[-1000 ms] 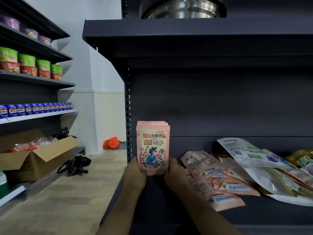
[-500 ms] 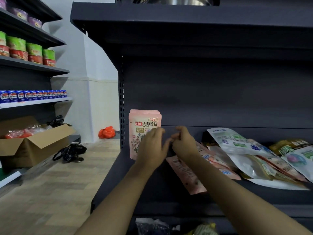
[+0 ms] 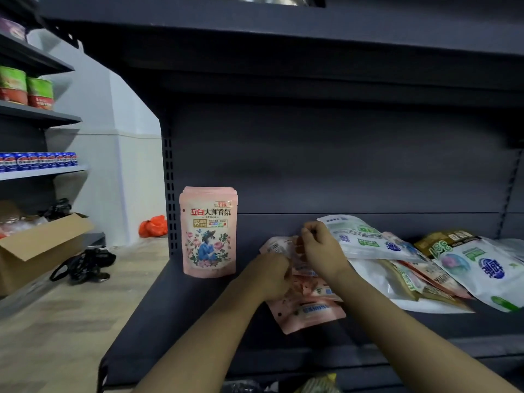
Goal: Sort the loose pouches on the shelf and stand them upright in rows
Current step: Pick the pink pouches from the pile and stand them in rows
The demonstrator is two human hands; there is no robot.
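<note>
Head view: my main worry is the standing pink pouches (image 3: 209, 234) at centre-left of the frame. They stand upright near the left end of the shelf (image 3: 175, 321) with nothing propping them that I can see, so a nudge from my left forearm as I lift the next one across could, I judge, topple the little row. The other risk is the heap itself: the flat pink pouches (image 3: 309, 307) lie overlapping at centre, and the white and green pouches (image 3: 365, 239) to their right rest partly across them, so pulling one out carelessly may drag its neighbours toward the shelf's front edge.

My left hand (image 3: 270, 275) is curled down onto the flat pink pouches, fingers bent and touching them; whether it truly grips one I cannot tell, since the fingertips are hidden. My right hand (image 3: 320, 248) is just above it, thumb and forefinger pinched together at the upper edge of a pink pouch, the other fingers curled in. Neither hand touches the standing pouches, which sit apart to the left.
</note>
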